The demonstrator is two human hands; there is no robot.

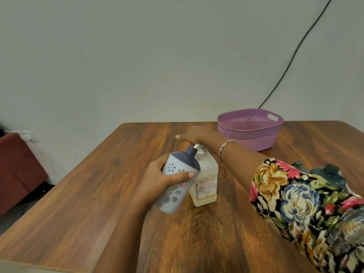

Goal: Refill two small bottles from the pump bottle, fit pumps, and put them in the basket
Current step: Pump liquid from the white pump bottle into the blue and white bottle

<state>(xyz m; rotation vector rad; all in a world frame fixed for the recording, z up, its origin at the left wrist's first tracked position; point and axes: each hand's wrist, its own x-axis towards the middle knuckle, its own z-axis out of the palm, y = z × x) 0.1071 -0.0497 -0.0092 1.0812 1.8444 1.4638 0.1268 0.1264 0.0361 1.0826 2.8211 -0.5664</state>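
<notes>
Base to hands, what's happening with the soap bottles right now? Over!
Left hand grips small bottle, tilted, mouth at pump bottle spout. Right hand flat on its top. No bottle seen in basket. Nothing in the way.

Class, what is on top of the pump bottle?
The right hand rests on the pump bottle's pump head, hiding most of it. Only the nozzle shows, at the small bottle's open neck.

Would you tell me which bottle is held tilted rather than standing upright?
The flowered small bottle, gripped by the left hand; the labelled pump bottle stands upright on the table.
</notes>
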